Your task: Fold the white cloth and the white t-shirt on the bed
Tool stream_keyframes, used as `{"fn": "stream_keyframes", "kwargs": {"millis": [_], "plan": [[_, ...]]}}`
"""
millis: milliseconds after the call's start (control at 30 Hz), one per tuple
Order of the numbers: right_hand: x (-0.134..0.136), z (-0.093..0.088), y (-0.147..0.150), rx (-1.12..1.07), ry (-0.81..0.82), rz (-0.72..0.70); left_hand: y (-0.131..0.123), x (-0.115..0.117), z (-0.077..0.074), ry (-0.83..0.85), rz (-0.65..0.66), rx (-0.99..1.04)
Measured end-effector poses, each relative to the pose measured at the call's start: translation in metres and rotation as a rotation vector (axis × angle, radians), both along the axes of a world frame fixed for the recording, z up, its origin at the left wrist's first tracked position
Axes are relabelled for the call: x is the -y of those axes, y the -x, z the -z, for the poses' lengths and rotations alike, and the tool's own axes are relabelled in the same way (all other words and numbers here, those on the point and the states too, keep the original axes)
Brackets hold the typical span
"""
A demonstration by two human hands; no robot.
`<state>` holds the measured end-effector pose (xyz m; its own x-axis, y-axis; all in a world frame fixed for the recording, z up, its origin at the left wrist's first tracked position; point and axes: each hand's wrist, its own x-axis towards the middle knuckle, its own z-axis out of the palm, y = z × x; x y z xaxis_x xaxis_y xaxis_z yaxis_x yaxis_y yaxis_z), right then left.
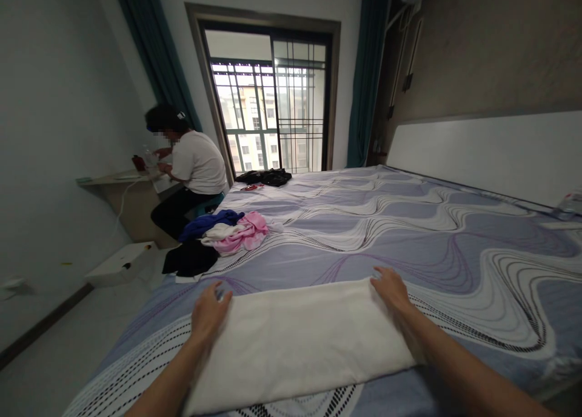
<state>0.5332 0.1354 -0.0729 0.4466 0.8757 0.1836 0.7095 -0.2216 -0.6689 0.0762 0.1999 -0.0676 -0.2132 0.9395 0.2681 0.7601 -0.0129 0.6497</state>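
Observation:
A folded white cloth (300,338) lies flat across the near part of the bed (409,247), which has a purple wavy-patterned sheet. My left hand (208,311) rests on the cloth's far left corner, fingers stretched forward and lying flat. My right hand (390,288) presses on the cloth's far right corner, fingers also extended. Neither hand holds anything; both lie on the fabric.
A heap of blue, white, pink and black clothes (218,235) sits at the bed's left edge. Dark clothes (266,177) lie at the far end by the window. Another person (188,168) sits at a desk (113,179) on the left. The headboard (482,150) is on the right.

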Motion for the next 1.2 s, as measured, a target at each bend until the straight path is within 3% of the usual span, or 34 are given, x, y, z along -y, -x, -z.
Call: {"fn": "stream_keyframes", "kwargs": {"millis": [67,133,167,267,333,500,633,800,900,1033,1133,1200], "plan": [[0.014,-0.007,0.057,0.099,-0.053,-0.060,-0.046,0.024,-0.001,-0.061,0.131,-0.077],[0.033,-0.004,0.121,0.283,-0.036,-0.295,-0.091,0.054,0.006,-0.109,0.449,-0.280],[0.043,0.001,0.147,0.327,0.006,-0.392,-0.108,0.068,0.011,-0.067,0.545,-0.371],[0.060,0.018,0.182,0.375,0.155,-0.474,-0.120,0.093,0.027,0.037,0.572,-0.564],[0.062,0.025,0.166,0.402,0.209,-0.433,-0.100,0.095,0.030,0.062,0.489,-0.620],[0.057,0.031,0.076,0.500,0.260,-0.213,-0.035,0.076,0.022,0.136,0.325,-0.670],[0.056,0.039,0.038,0.504,0.289,-0.119,-0.010,0.064,0.025,0.185,0.263,-0.630],[0.048,0.047,0.018,0.468,0.346,-0.085,0.018,0.049,0.038,0.184,0.248,-0.431],[0.041,0.053,0.007,0.465,0.365,-0.074,0.032,0.046,0.037,0.114,0.133,-0.173],[0.035,0.054,-0.004,0.497,0.388,-0.075,0.040,0.062,0.032,-0.003,-0.066,-0.020],[0.036,0.041,0.002,0.511,0.447,-0.064,0.045,0.081,0.033,-0.033,-0.084,-0.064],[0.040,0.028,0.020,0.560,0.456,0.015,0.047,0.092,0.033,-0.048,-0.071,-0.093]]}}
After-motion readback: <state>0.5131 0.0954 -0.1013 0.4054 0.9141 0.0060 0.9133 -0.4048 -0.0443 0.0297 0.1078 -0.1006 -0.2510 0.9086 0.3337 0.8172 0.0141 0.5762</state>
